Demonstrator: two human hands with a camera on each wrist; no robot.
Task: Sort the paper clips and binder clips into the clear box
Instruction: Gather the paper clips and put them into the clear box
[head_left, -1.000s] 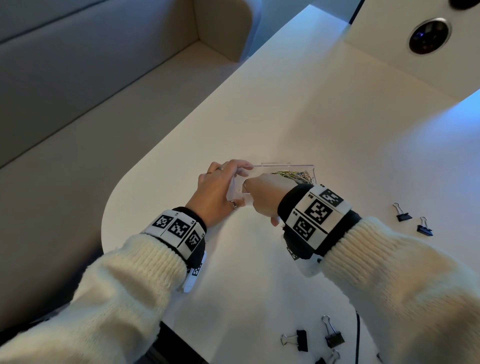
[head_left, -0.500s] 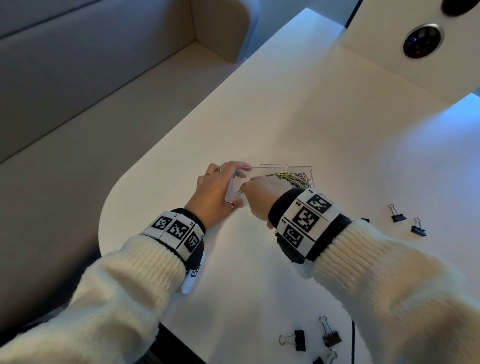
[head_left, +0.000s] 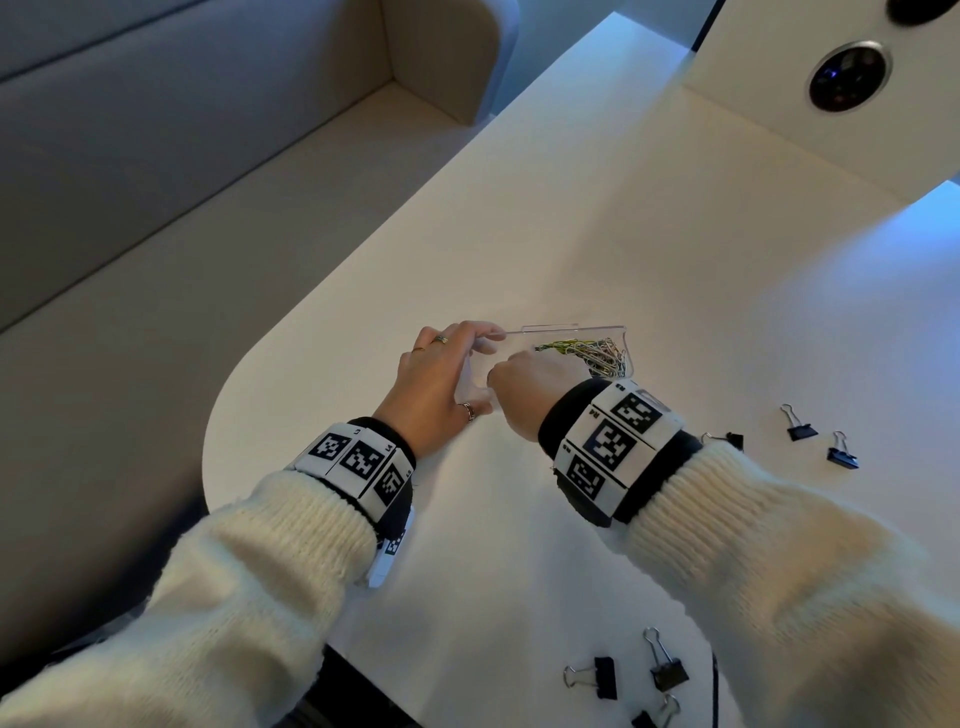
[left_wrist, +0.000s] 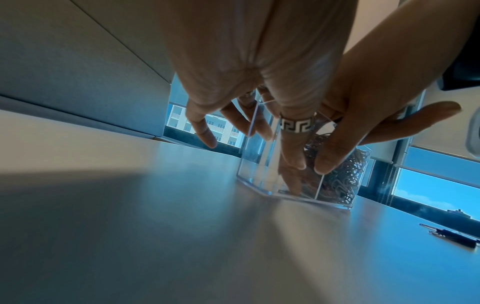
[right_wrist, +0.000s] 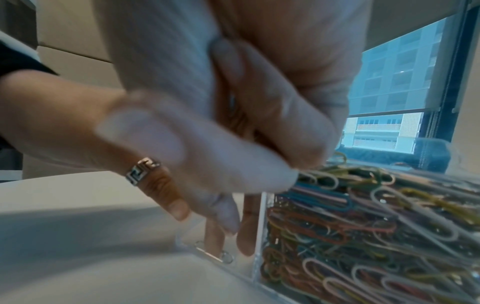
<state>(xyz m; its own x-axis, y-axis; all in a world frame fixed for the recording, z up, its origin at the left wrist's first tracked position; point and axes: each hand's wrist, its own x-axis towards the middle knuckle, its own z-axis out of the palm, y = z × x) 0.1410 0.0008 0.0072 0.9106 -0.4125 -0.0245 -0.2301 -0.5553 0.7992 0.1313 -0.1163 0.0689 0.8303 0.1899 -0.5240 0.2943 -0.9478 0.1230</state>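
The clear box (head_left: 574, 332) stands on the white table (head_left: 675, 249). My left hand (head_left: 441, 379) grips its left end, with the ringed thumb (left_wrist: 296, 131) on the near wall and fingers over the far wall. Coloured paper clips (head_left: 597, 353) (right_wrist: 363, 216) fill the right compartment. My right hand (head_left: 530, 379) hangs over the left compartment. Its fingertips (right_wrist: 245, 236) reach down inside, close to the floor. Whether they pinch a clip is hidden. Black binder clips lie loose on the table: two at the right (head_left: 800, 428) (head_left: 841, 456), one beside my right wrist (head_left: 730, 440).
More binder clips (head_left: 597, 675) (head_left: 667, 667) (head_left: 654, 716) lie near the table's front edge by a black cable (head_left: 716, 691). A round grommet (head_left: 849, 75) sits in the raised panel at the back right. A grey bench (head_left: 156, 234) runs along the left.
My right hand has shifted a little left and its fingers have dipped into the box's left compartment. The thin wire seen at its fingertips earlier no longer shows. The left hand keeps its grip.
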